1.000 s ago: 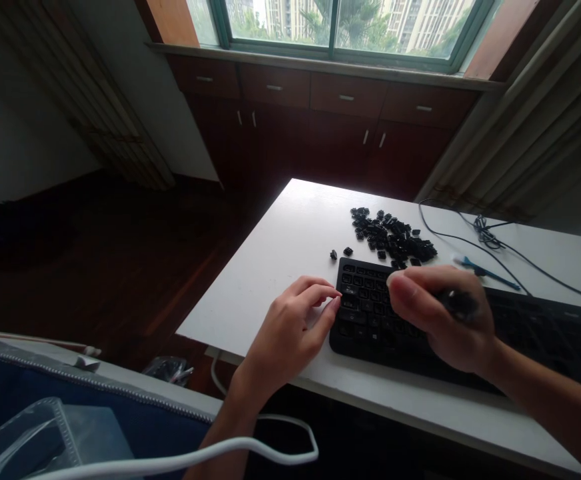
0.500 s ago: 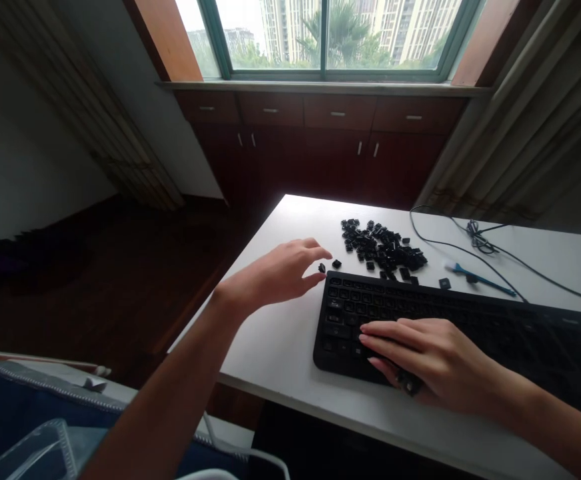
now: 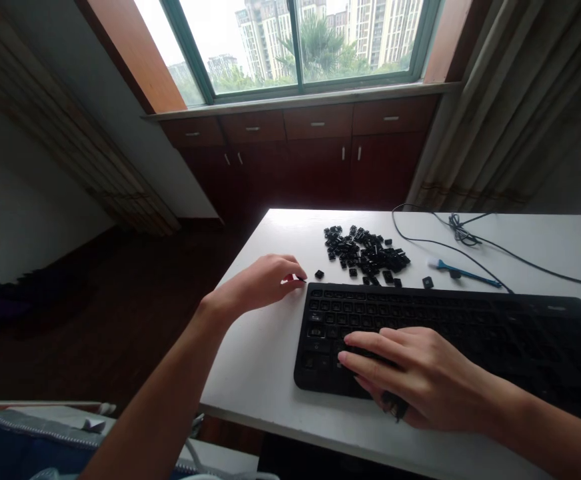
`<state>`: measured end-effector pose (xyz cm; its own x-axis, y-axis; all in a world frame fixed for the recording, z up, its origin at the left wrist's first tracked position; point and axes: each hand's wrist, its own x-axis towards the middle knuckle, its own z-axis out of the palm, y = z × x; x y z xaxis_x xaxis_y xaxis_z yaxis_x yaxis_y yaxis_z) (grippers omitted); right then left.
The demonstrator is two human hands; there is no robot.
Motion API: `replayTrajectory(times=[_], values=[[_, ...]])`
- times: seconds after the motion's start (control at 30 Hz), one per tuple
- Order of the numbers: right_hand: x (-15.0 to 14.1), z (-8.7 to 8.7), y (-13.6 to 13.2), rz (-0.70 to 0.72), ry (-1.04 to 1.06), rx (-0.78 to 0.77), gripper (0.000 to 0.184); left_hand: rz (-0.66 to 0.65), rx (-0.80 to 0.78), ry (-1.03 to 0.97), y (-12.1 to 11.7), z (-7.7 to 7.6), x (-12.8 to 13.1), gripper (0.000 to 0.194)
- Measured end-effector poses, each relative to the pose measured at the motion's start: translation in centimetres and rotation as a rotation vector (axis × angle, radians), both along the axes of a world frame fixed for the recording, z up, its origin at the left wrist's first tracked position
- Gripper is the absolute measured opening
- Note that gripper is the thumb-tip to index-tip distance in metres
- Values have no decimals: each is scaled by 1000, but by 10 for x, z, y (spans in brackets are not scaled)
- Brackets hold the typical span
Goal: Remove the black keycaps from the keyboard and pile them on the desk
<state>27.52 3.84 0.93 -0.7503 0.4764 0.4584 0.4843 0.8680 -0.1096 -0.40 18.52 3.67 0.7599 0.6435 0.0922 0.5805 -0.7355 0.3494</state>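
A black keyboard (image 3: 320,373) lies on the white table, with bare key sockets showing at its left end. Beyond its top left corner, my left hand (image 3: 270,281) is closed, thumb and fingertips pinching a small black keycap (image 3: 300,279) of which only an edge shows. One more loose keycap (image 3: 319,274) sits just right of those fingertips. Over the keyboard's lower left part rests my right hand (image 3: 415,373), index and middle fingers stretched across the keys. Beneath its palm a small dark piece (image 3: 395,405), seemingly a keycap, is tucked in the curled fingers.
Behind the keyboard lies a pile of black keycaps (image 3: 365,250). A blue brush (image 3: 465,272) and a single keycap (image 3: 427,283) are to its right. A black cable (image 3: 458,230) trails across the back. The table's left edge drops to the floor.
My left thumb and fingers have closed on the keycap that stood beside them. My right hand stays on the keyboard. The view has tilted and shifted.
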Motion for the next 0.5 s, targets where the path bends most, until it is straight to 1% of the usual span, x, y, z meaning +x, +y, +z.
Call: replayTrajectory(times=[0.07, 0.1, 0.17, 0.2, 0.27, 0.33, 0.4, 0.5], values=[[8, -1, 2, -37, 76, -24, 47, 34, 37, -92, 2, 4, 7, 16], [12, -1, 5, -77, 121, -31, 49, 47, 48, -166, 3, 7, 14, 16], [20, -1, 11, -189, 208, -37, 48, 38, 30, -342, 0, 9, 32, 18], [24, -1, 14, -253, 248, -34, 47, 18, -7, -445, -3, 9, 43, 20], [30, 0, 21, -361, 303, -28, 43, -42, -100, -605, -11, 5, 65, 23], [34, 1, 25, -434, 329, -41, 41, -64, -169, -722, -21, -3, 81, 25], [36, 2, 27, -465, 342, -57, 40, -72, -204, -767, -31, -12, 89, 25], [34, 2, 26, -458, 352, -76, 38, -112, -186, -741, -42, -21, 89, 21]])
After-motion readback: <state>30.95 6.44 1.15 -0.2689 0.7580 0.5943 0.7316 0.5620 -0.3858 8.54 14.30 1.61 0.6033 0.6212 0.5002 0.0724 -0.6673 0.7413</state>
